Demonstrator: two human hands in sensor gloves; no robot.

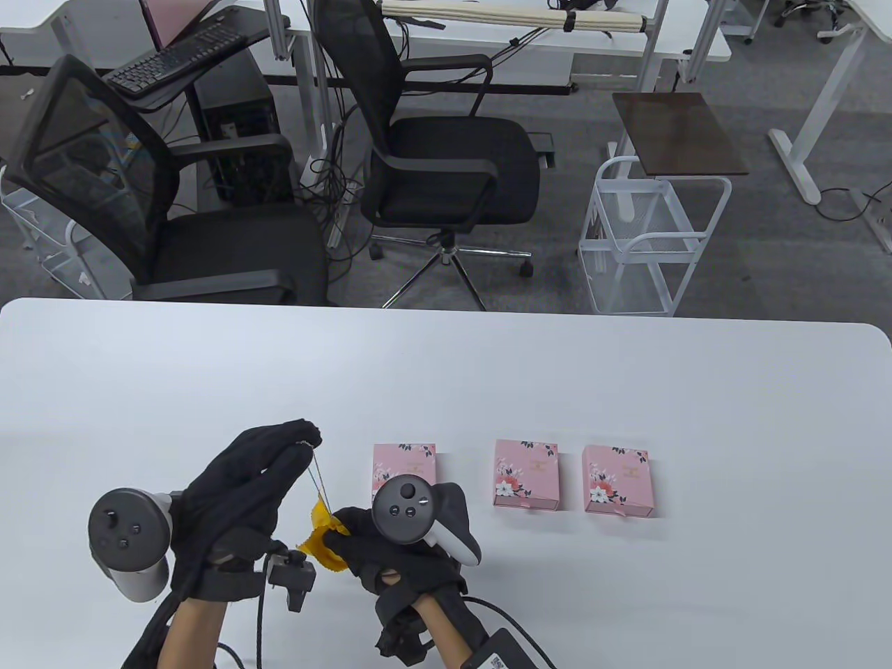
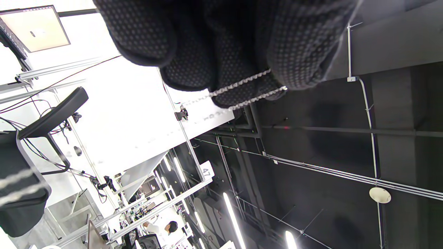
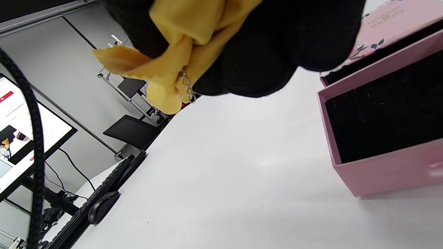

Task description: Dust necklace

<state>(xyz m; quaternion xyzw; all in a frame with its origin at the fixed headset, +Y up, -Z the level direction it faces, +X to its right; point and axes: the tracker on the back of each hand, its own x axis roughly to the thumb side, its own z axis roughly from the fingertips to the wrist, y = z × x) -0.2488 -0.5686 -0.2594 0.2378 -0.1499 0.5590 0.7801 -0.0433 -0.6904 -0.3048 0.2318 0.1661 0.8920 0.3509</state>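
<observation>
A thin silver necklace (image 1: 317,475) hangs taut between my two hands above the white table (image 1: 627,390). My left hand (image 1: 279,453) pinches its upper end at the fingertips; the doubled chain (image 2: 247,90) shows against the glove there. My right hand (image 1: 355,536) grips a yellow cloth (image 1: 322,536) wrapped around the lower end of the chain. In the right wrist view the cloth (image 3: 180,58) is bunched in the gloved fingers with a bit of chain (image 3: 186,86) peeking out.
Three pink floral jewellery boxes lie in a row: one (image 1: 404,467) partly behind my right hand's tracker, its drawer (image 3: 384,135) pulled open with black lining, then two more (image 1: 527,474) (image 1: 617,481) to the right. Office chairs stand beyond the table's far edge.
</observation>
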